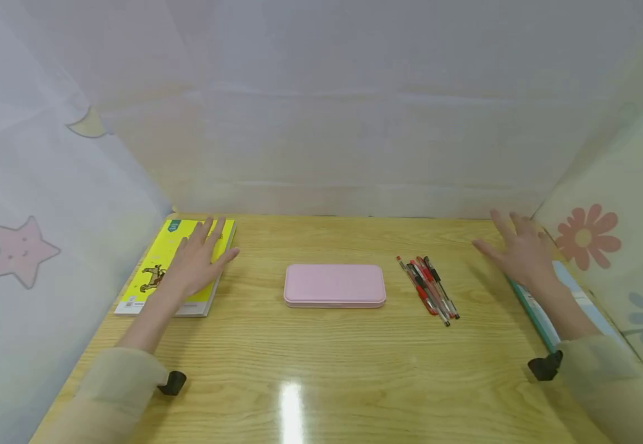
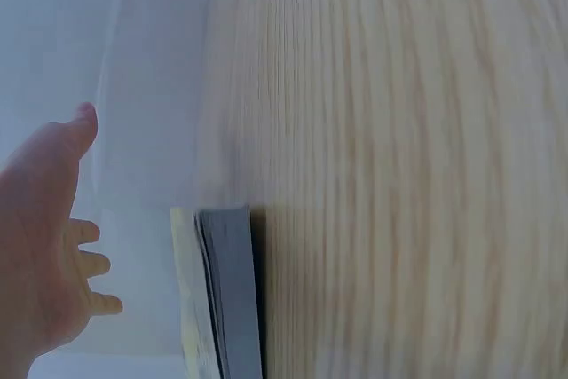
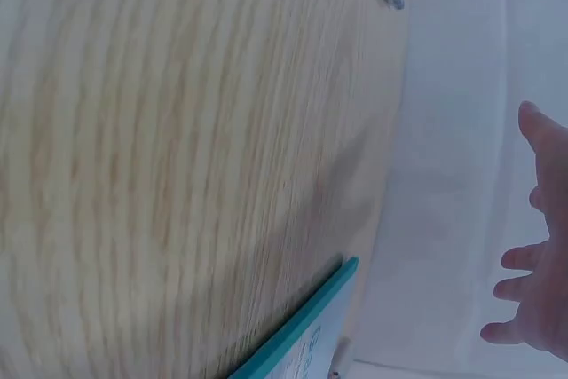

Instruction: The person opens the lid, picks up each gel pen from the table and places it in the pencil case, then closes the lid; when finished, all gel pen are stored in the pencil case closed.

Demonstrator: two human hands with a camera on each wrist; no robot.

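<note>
My left hand (image 1: 192, 264) hovers with spread fingers over a yellow book (image 1: 152, 262) at the left of the table. In the left wrist view, that hand (image 2: 44, 237) is raised above the book's edge (image 2: 232, 286) and holds nothing. Over at the right, my right hand (image 1: 523, 254) is held up, fingers apart, near a teal-edged book (image 1: 538, 320) that the forearm partly covers. The right wrist view shows this hand (image 3: 546, 246) empty, away from the teal edge (image 3: 306, 317). A closed pink case (image 1: 335, 285) lies between the hands.
Several red and black pens (image 1: 429, 288) lie in a loose bunch to the right of the pink case. The wooden table (image 1: 321, 370) is bordered by pale cloth (image 1: 321, 135) at the back and on both sides.
</note>
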